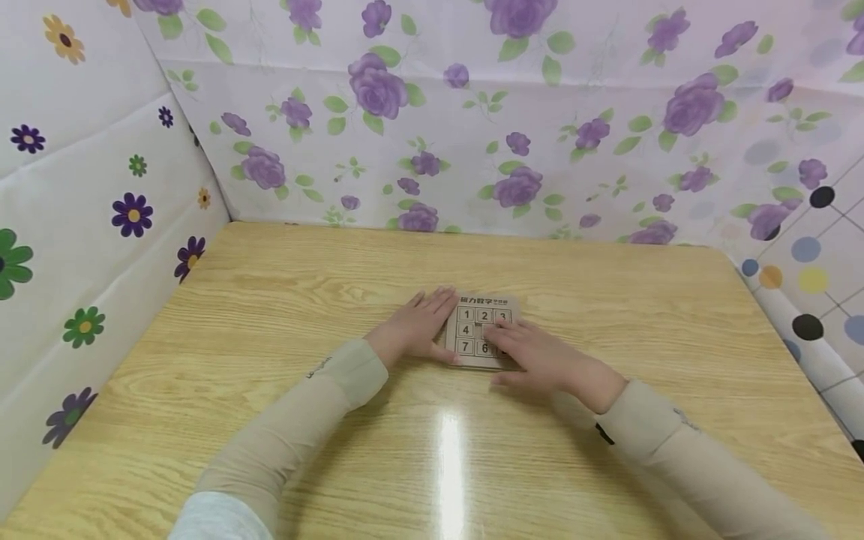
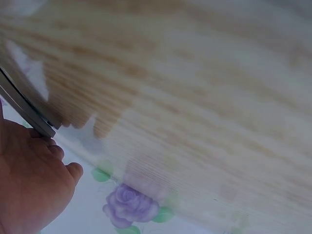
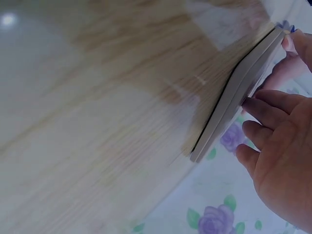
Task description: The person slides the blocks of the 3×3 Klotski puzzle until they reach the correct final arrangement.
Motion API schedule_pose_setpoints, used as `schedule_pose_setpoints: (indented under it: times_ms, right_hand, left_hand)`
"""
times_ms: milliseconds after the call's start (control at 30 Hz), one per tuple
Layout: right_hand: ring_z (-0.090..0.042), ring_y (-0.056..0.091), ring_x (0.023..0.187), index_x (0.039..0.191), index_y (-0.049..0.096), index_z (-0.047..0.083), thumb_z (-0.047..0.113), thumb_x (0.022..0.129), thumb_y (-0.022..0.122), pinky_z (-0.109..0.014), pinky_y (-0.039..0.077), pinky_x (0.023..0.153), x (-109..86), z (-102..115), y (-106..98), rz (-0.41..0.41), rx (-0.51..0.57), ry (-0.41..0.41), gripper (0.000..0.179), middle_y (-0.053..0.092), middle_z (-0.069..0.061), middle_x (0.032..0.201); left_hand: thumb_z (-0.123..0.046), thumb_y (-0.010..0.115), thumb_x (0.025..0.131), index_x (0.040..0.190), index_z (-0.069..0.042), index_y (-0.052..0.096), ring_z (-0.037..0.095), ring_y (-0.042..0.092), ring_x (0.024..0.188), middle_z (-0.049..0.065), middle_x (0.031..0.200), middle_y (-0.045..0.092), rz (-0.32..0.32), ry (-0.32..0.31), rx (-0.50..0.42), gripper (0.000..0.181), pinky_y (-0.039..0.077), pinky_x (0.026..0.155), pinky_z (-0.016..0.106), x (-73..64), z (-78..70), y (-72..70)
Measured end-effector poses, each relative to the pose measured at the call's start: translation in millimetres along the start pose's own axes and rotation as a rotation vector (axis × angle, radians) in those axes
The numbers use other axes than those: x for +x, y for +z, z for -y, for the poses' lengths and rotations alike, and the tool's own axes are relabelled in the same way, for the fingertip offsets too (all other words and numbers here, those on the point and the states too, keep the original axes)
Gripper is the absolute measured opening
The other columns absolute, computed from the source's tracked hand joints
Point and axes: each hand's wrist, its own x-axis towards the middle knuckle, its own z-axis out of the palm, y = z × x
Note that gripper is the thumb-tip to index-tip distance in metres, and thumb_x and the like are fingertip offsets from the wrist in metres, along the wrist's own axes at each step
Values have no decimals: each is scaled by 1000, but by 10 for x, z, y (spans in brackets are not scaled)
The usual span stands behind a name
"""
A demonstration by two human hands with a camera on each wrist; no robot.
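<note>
A number slide puzzle (image 1: 466,364), a thin grey-brown square board with dark printed characters along its top, lies flat on the table. Tiles 1, 2, 3, 4, 7 and 6 show; fingers cover much of the middle and right columns. My left hand (image 1: 421,326) rests against the board's left side, its fingers straight at the upper left and its thumb at the lower left corner. My right hand (image 1: 540,356) reaches over the right side, extended fingertips touching the tiles near the centre. From the right wrist view, the board (image 3: 239,87) appears edge-on beside the fingers (image 3: 265,114).
The wood-grain table (image 1: 324,285) is glossy and reflects a bright strip of light near its front. Behind it hangs a cloth with purple roses (image 1: 378,86). A flower-print cloth (image 1: 74,187) borders the left, and a dotted one (image 1: 813,281) the right.
</note>
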Motion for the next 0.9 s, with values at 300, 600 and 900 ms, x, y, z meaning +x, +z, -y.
schedule_pose_setpoints:
  times_ms: [300,600,900]
  right_hand:
    - [-37,31,139,144,37,-2,40,89,63,-53,21,116,-139,-64,-18,-28,-28,5,74,40,-17,148]
    - [-38,31,139,142,39,-4,42,90,61,-54,23,115,-187,117,-2,-17,-34,-80,73,41,-20,146]
    - [-35,30,141,143,38,-2,45,90,59,-52,21,116,-157,195,45,6,-58,-98,74,40,-17,148]
  left_hand:
    - [-73,55,77,153,-7,1,21,-3,148,8,161,-3,-8,4,14,114,0,121,40,8,6,6]
    - [-72,57,77,153,-7,0,21,-3,148,8,161,-3,-6,2,1,115,0,121,40,9,8,31]
    - [-73,55,78,153,-7,1,21,-2,148,8,161,-3,-15,10,7,114,1,121,40,8,17,31]
